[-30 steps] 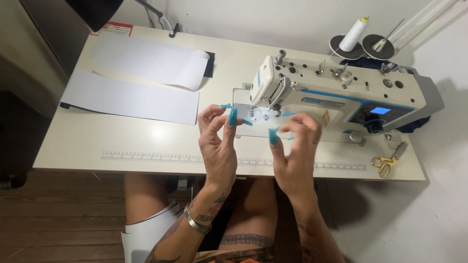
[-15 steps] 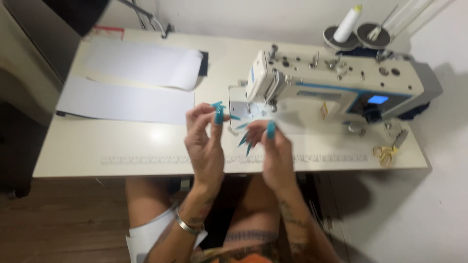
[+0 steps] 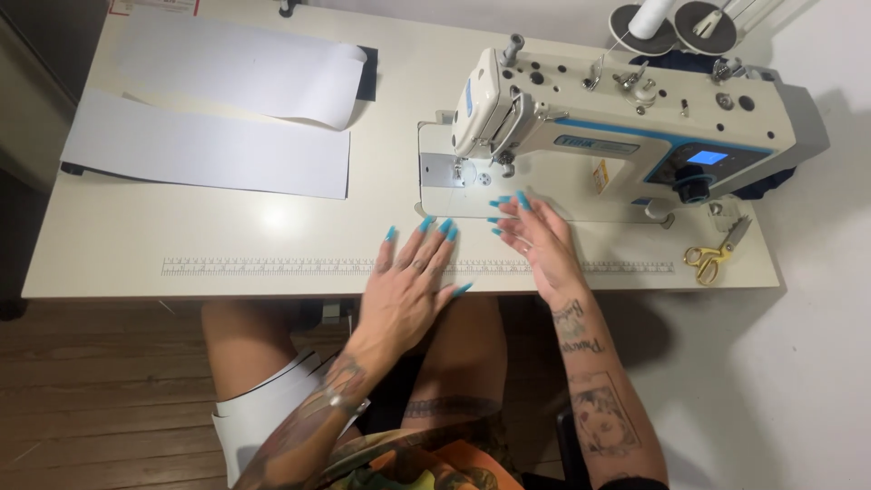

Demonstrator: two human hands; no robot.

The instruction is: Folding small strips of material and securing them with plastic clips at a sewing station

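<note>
A cream table (image 3: 181,245) with a ruler strip (image 3: 272,267) printed along its front edge was seen from above, set on a wooden plank floor (image 3: 82,399) beside a white wall (image 3: 817,345); one sewing machine (image 3: 626,127) was mounted at the table's right; two white sheets (image 3: 209,150) were laid at the left, one overlapping the other; one pair of gold-handled scissors (image 3: 712,254) was placed near the right edge; two thread stands were counted behind the machine, one bearing a white spool (image 3: 649,16). The left hand (image 3: 408,286) was spread flat, fingers open, at the front edge; the right hand (image 3: 540,240) was held open, empty, just before the needle plate (image 3: 454,186).
</note>
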